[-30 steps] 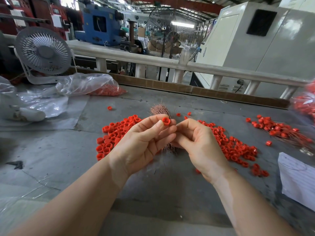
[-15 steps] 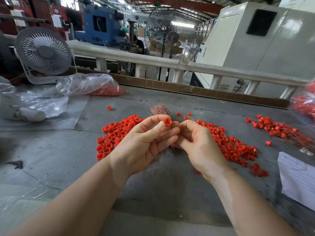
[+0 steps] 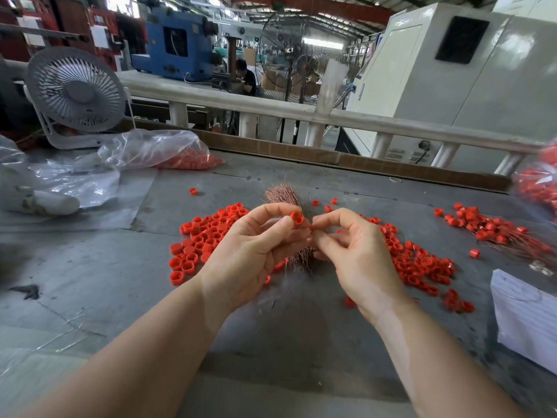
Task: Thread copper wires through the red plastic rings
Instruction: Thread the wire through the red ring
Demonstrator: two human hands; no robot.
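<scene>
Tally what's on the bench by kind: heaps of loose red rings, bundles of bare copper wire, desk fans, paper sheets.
Red ring heaps: 3 (left, middle, far right)
Bare copper wire bundles: 1
Desk fans: 1
Paper sheets: 1
Total: 6

1. A ring [image 3: 297, 219] was held above the middle of the table [image 3: 90, 267], between the left hand [image 3: 256, 254] and the right hand [image 3: 358, 260].
2. A wire bundle [image 3: 284, 193] was laid behind and beneath the hands.
3. Ring piles were spread left [image 3: 205, 239] and right [image 3: 422, 263] of them.
4. A fan [image 3: 75, 95] was stood at the far left, with a bag [image 3: 156, 149] before it.
5. A paper [image 3: 527, 315] was laid at the right edge.
</scene>
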